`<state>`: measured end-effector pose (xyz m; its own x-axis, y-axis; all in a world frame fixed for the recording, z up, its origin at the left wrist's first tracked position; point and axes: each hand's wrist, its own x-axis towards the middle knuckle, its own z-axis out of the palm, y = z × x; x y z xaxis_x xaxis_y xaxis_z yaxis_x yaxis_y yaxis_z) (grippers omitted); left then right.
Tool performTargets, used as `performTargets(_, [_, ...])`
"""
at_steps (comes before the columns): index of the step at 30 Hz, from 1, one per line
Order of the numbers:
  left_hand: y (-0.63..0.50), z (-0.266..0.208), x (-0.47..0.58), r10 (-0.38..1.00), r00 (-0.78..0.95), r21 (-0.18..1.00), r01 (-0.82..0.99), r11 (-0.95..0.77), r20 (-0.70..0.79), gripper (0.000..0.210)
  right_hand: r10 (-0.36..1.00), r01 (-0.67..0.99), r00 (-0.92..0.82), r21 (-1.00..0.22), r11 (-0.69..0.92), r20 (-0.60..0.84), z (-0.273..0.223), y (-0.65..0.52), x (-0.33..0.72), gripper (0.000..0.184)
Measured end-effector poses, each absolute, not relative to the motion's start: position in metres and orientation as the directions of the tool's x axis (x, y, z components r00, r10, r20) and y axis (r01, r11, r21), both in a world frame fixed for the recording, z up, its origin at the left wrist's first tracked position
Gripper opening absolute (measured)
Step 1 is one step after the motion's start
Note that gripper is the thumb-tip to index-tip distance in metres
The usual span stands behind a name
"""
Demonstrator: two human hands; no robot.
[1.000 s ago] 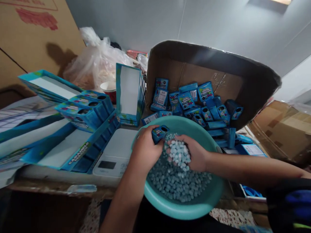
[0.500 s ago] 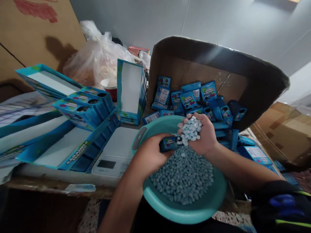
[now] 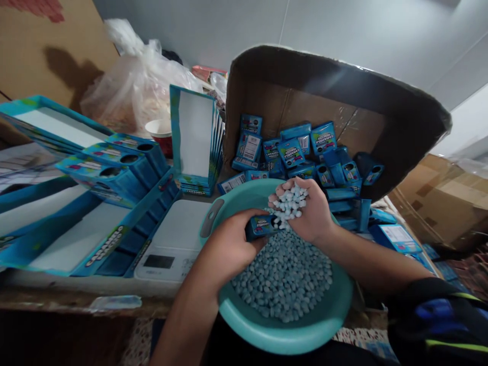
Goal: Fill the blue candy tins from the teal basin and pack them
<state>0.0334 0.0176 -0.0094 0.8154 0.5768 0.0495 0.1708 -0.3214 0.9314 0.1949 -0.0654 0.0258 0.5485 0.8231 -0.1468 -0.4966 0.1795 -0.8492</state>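
Nearest the camera, a teal plastic basin (image 3: 267,333) sits at the surface's front edge, its floor covered with small, rounded, pale blue-grey candies (image 3: 284,282). Above the heap, the left hand (image 3: 229,244) is clamped on a small blue candy box (image 3: 261,225), held on its side with its end toward the right hand; printed lettering shows along its upper face. The right hand (image 3: 310,216) is cupped, palm up, around a mound of candies (image 3: 290,203), which look lighter than those in the basin; its fingers touch the box's end.

Just left of the basin lies a white digital scale (image 3: 171,244), display dark. Beside it, open blue display cartons (image 3: 95,244) lie flat, with further cartons (image 3: 125,162) holding rows of small boxes.

Beyond the basin, a brown cardboard box (image 3: 343,96) lies tipped on its side, with a loose pile of blue candy boxes (image 3: 301,152) within. Behind the scale, flattened cartons (image 3: 194,137) stand upright. Farther back sit a red-and-white cup (image 3: 162,134) and a clear plastic bag (image 3: 133,86).
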Motion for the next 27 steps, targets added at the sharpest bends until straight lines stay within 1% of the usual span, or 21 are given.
performTargets(7, [0.017,-0.009,0.032,0.561,0.825,0.943,0.129,-0.306,0.069,0.045,0.854,-0.427,0.516,-0.885,0.185,-0.070,0.025,-0.067,0.193,0.024])
performTargets(13, [0.016,-0.006,0.030,0.554,0.831,0.922,0.173,-0.346,0.052,0.046,0.872,-0.386,0.489,-0.891,0.241,0.024,0.018,-0.068,0.193,0.023])
performTargets(16, [0.016,-0.006,0.030,0.564,0.821,0.914,0.163,-0.372,0.083,0.044,0.892,-0.389,0.447,-0.885,0.254,0.059,0.014,-0.068,0.193,0.025])
performTargets(20, [0.016,-0.006,0.031,0.566,0.816,0.915,0.133,-0.382,0.117,0.039,0.912,-0.353,0.402,-0.905,0.239,0.084,0.014,-0.068,0.194,0.028])
performTargets(24, [0.015,-0.006,0.030,0.568,0.814,0.922,0.118,-0.368,0.122,0.043,0.927,-0.301,0.349,-0.920,0.251,0.139,0.016,-0.069,0.194,0.033])
performTargets(27, [0.014,-0.005,0.030,0.569,0.812,0.927,0.101,-0.362,0.133,0.042,0.922,-0.269,0.356,-0.928,0.258,0.153,0.016,-0.068,0.194,0.039])
